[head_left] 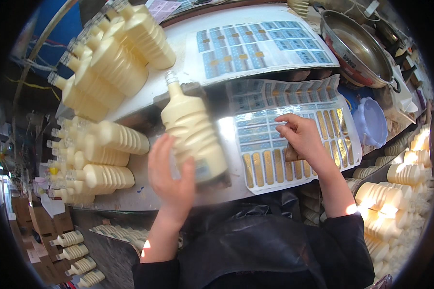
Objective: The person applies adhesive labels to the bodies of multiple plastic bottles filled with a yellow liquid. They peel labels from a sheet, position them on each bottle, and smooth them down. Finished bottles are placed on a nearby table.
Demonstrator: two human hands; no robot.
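Cream bottle (pixel 193 132): held tilted over the workbench (pixel 144 178), clear cap away from the person.
Left hand (pixel 171 176): clamped around the bottle's lower body.
Right hand (pixel 301 135): fingers pinched together on the sticker sheet (pixel 294 144).
Stacked bottles (pixel 106 72): piled at left.
Metal bowl (pixel 357 48): set far right.

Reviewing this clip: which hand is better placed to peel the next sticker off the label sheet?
Probably the right hand: it rests on the label sheet, fingertips pinched at a sticker. The left hand is occupied, wrapped around the cream ribbed bottle lying on the table.
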